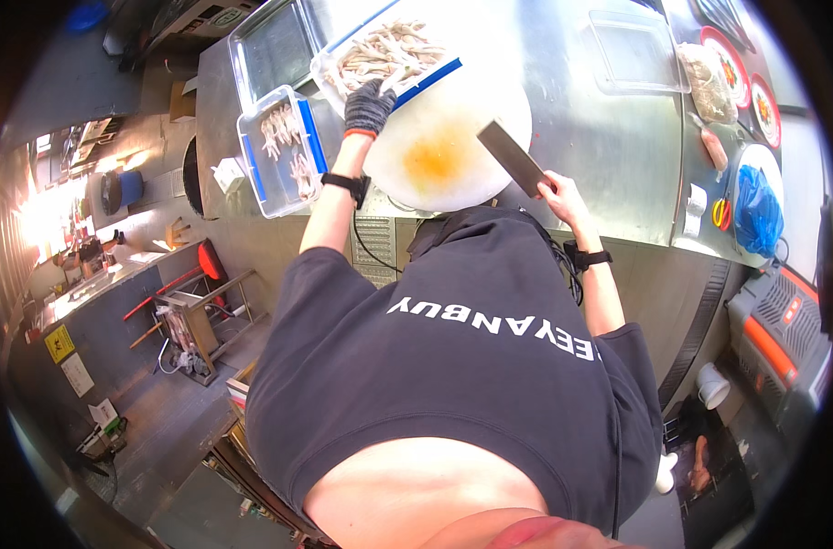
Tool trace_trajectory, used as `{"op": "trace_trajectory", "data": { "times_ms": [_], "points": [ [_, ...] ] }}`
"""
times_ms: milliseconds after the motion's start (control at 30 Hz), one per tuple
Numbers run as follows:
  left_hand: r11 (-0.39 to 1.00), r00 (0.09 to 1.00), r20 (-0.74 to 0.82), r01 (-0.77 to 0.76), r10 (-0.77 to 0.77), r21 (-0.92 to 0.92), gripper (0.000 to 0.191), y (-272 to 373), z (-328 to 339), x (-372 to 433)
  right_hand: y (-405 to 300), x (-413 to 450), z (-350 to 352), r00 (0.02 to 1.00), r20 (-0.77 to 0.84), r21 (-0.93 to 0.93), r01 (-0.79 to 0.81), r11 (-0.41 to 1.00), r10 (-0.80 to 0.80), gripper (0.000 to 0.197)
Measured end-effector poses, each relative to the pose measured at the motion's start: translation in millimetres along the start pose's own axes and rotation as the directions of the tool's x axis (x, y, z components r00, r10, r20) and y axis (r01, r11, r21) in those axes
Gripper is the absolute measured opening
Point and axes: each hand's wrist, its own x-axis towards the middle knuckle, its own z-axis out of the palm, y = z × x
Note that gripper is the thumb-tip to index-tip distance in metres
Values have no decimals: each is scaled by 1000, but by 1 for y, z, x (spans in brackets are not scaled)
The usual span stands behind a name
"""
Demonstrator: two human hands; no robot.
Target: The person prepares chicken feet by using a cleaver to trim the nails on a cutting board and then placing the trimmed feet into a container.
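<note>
My left hand (pixel 370 108), in a grey knit glove with an orange cuff, reaches over the near corner of a clear plastic container (pixel 427 86) with blue clips. Pale chicken feet (pixel 389 55) are heaped inside; one lies by my fingertips, and whether I grip it is unclear. My bare right hand (pixel 562 197) holds a cleaver (pixel 511 159) by its handle, blade angled over the right edge of a round white cutting board (pixel 382 161). An orange-yellow stain marks the board. Left of it, a smaller clear container (pixel 313 134) holds several chicken feet (pixel 279 128).
A clear tray (pixel 272 65) lies behind the smaller container. On the steel table (pixel 602 158) are a clear plastic box (pixel 639 51) and, farther right, a filled plastic bag (pixel 708 82), scissors (pixel 721 214) and a blue plastic bag (pixel 760 209). A small white box (pixel 228 175) sits at left.
</note>
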Motion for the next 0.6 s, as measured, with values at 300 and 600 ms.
{"op": "trace_trajectory", "data": {
  "times_ms": [300, 600],
  "points": [
    [994, 997, 22, -70, 72, -90, 37, 39, -11, -83, -78, 99, 30, 998, 15, 203, 54, 978, -59, 37],
    [992, 731, 680, -116, 50, 51, 28, 7, -9, -89, -15, 68, -6, 981, -194, -2, 20, 1000, -20, 20]
  ]
}}
